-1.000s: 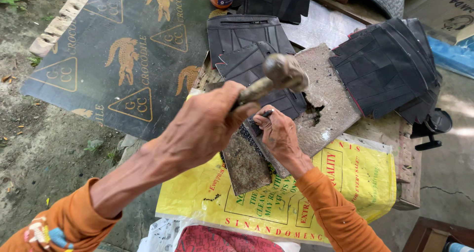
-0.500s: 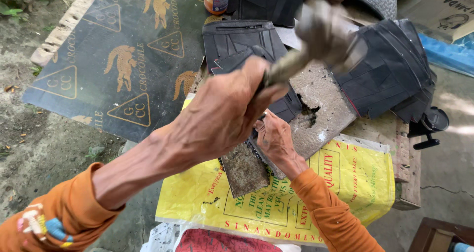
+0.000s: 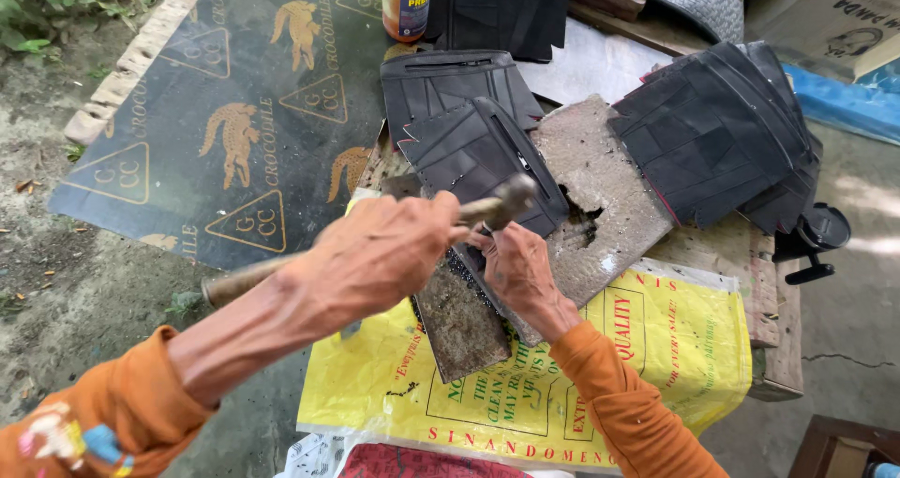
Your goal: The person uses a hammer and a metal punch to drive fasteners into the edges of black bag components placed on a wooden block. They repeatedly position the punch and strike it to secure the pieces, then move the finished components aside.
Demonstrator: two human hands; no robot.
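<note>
Your left hand [image 3: 380,253] gripped the hammer [image 3: 469,214]; its head sat over the black panel's [image 3: 478,155] lower edge. Your right hand [image 3: 520,272] pinched that edge, fingers just beside the hammer head.

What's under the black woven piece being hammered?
The black woven piece lies on a grey slab with a broken hole, partly over another black panel. What lies under its middle, and under the right hand, is hidden.
</note>
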